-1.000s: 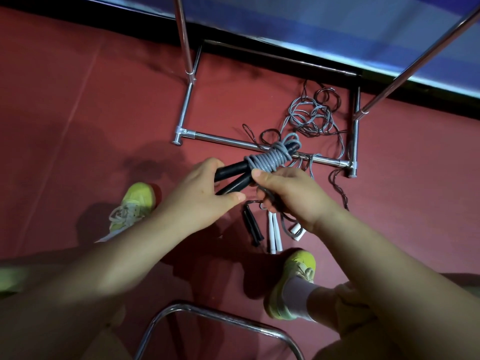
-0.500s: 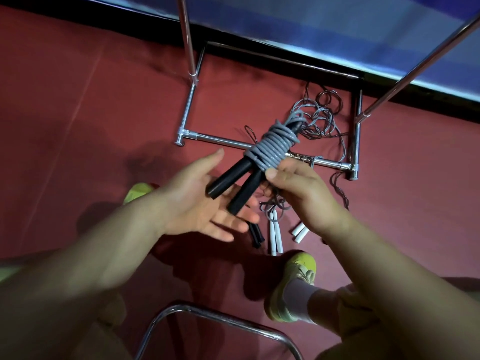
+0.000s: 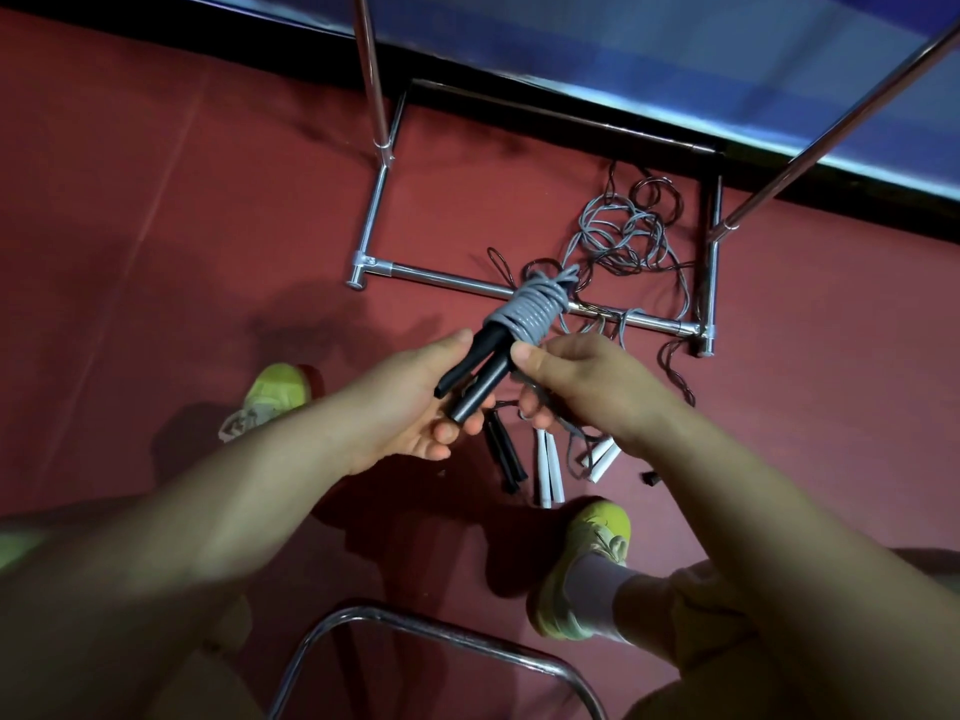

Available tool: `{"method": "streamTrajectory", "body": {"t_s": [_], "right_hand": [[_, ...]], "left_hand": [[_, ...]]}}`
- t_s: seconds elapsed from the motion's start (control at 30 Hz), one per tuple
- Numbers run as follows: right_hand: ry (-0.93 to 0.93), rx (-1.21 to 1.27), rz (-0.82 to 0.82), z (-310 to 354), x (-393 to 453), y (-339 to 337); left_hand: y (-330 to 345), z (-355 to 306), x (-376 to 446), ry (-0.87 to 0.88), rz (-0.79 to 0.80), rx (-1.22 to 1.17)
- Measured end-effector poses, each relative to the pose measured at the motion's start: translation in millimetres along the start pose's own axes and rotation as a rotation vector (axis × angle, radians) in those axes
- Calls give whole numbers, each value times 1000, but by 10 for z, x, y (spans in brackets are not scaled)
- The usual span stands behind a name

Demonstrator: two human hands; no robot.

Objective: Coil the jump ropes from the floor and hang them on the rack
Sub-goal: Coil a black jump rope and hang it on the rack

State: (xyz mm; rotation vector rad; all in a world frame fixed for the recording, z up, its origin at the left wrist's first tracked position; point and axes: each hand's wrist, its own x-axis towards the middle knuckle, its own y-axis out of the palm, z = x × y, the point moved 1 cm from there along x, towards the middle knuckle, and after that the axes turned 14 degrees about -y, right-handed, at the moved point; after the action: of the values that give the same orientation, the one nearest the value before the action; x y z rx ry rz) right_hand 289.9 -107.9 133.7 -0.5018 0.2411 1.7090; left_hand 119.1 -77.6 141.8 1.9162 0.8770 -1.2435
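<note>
A jump rope with two black handles and its grey cord wound around them is held above the floor in mid-view. My left hand cups the handle ends from below, palm up. My right hand pinches the bundle near the coil with thumb and fingers. On the red floor below lie loose ropes: a tangle of grey and dark cord, a black handle pair and white handles. The chrome rack's base bar and uprights stand behind.
My yellow-green shoes rest on the floor at left and lower right. A curved chrome tube arcs at the bottom, close to my knees. A blue wall panel with dark skirting runs across the top. Another slanted rack pole rises at right.
The bundle has come slightly lower and nearer. My left hand, spread open under the handles half a second ago, now curls up around their ends. My right hand keeps its pinch.
</note>
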Motion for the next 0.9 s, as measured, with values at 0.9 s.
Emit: {"method": "streamTrajectory", "body": {"t_s": [0.9], "right_hand": [[-111,131,-78,32,10,39]], "left_hand": [[-149,-10,10,161,-217,202]]}}
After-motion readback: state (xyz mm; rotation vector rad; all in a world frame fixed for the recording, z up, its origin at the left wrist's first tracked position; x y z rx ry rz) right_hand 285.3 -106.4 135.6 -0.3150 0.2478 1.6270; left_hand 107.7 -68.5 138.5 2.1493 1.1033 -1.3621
